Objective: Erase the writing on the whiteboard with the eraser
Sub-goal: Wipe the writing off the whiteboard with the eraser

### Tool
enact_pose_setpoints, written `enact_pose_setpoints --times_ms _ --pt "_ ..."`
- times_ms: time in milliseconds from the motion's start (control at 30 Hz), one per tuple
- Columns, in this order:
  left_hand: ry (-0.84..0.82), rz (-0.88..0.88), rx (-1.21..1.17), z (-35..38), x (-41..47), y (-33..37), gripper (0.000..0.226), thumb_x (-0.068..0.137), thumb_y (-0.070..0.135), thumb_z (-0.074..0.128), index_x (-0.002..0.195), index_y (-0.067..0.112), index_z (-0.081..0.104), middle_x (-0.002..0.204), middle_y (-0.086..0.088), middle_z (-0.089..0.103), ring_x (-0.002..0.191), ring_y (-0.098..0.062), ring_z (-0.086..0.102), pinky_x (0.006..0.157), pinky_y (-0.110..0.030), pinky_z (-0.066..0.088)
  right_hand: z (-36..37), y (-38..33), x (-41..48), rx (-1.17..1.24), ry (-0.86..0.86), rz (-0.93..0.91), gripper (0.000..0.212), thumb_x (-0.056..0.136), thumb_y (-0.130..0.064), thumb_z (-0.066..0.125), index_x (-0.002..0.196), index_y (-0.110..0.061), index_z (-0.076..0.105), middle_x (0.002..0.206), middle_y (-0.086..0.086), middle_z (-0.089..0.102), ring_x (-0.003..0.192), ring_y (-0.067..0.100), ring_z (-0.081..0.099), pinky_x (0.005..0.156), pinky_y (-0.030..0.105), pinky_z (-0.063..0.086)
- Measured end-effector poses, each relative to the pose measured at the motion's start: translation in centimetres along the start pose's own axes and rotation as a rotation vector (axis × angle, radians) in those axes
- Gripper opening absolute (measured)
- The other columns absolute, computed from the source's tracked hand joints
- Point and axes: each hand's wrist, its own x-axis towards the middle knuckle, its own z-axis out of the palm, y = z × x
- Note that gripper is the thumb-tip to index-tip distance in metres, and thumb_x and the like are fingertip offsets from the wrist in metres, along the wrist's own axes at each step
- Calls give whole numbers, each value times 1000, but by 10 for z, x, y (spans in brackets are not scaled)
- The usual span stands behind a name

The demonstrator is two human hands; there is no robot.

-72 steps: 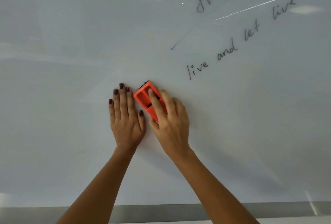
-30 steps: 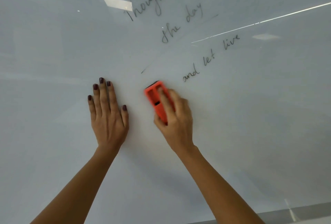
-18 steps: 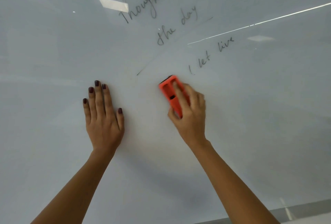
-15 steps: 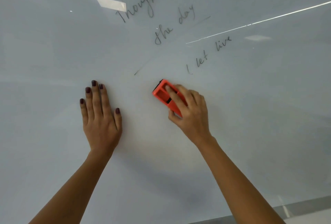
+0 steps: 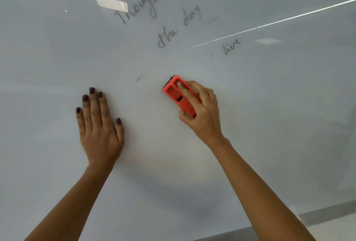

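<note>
The whiteboard (image 5: 279,125) fills the view. My right hand (image 5: 202,113) grips an orange eraser (image 5: 176,94) and presses it flat against the board, below the writing. My left hand (image 5: 98,123) lies flat on the board with its fingers spread, to the left of the eraser and apart from it. Handwriting stands higher up: "thought" (image 5: 141,2), "the" (image 5: 167,36), "day" (image 5: 191,15) and "live" (image 5: 231,46). A short slanted line (image 5: 140,77) sits just up and left of the eraser, and a small dot (image 5: 211,55) lies left of "live".
The board's grey lower frame (image 5: 325,213) shows at the bottom right. Ceiling-light reflections (image 5: 110,2) and a bright streak (image 5: 275,22) glare on the glossy surface near the writing.
The words "live and let" have vanished one after another as my right hand wiped the eraser rightward and back; only the final "live" and a dot stay. My left hand stayed flat.
</note>
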Motion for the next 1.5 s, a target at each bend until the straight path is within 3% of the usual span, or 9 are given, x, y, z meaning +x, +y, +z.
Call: enact_pose_setpoints --times_ms 300,467,600,733,833,1200,1267,1400,1500 --pt "10 11 -5 1 0 -1 62 103 27 26 158 0 13 165 -18 14 155 -27 5 126 -47 7 -25 67 74 59 464 730 59 78 -27 66 134 -12 57 130 11 52 101 32 51 76 2 30" --pt "24 7 -14 1 0 -1 61 104 27 26 158 0 14 164 -18 15 155 -27 5 126 -47 8 -11 26 48 56 199 334 62 80 -24 68 139 -14 52 134 10 49 104 23 45 90 30 43" --pt "22 9 -20 0 0 0 61 104 27 27 158 0 15 164 -18 17 154 -28 8 125 -47 9 -16 34 40 52 118 202 60 84 -27 68 141 -16 50 137 7 47 107 18 44 92 27 41" --pt "13 10 -16 -1 -1 -2 61 104 26 26 157 0 15 164 -18 16 154 -29 8 126 -46 8 -23 62 61 57 434 664 58 82 -23 68 137 -14 54 133 12 49 109 28 48 86 15 31" --pt "18 9 -12 0 -1 -1 61 104 27 26 158 0 16 164 -18 16 154 -28 7 126 -46 8 -28 72 79 17 523 986 55 86 -25 63 139 -17 50 134 7 46 110 27 47 86 31 46" --pt "27 7 -20 1 0 -2 61 102 26 28 157 1 19 164 -19 18 154 -26 6 126 -46 8 22 -36 31 -63 18 -220 55 81 -22 64 133 -5 58 129 17 59 92 32 58 81 43 51" --pt "23 10 -20 1 -1 -2 61 103 26 28 157 1 19 164 -19 18 154 -27 7 126 -47 9 23 -36 30 -85 27 -270 52 83 -22 64 132 -6 59 127 17 61 90 31 59 79 42 52" --pt "34 16 -16 1 -1 -2 60 103 26 27 157 1 19 164 -18 18 154 -28 8 125 -47 9 15 -9 62 -54 261 111 58 79 -26 64 133 -5 58 128 20 57 103 34 56 92 36 47" --pt "40 17 -19 2 -1 -2 60 102 25 27 157 1 20 163 -18 19 154 -28 9 125 -46 9 -2 15 103 78 537 573 59 76 -25 66 132 -8 58 125 15 54 104 29 52 81 6 35"
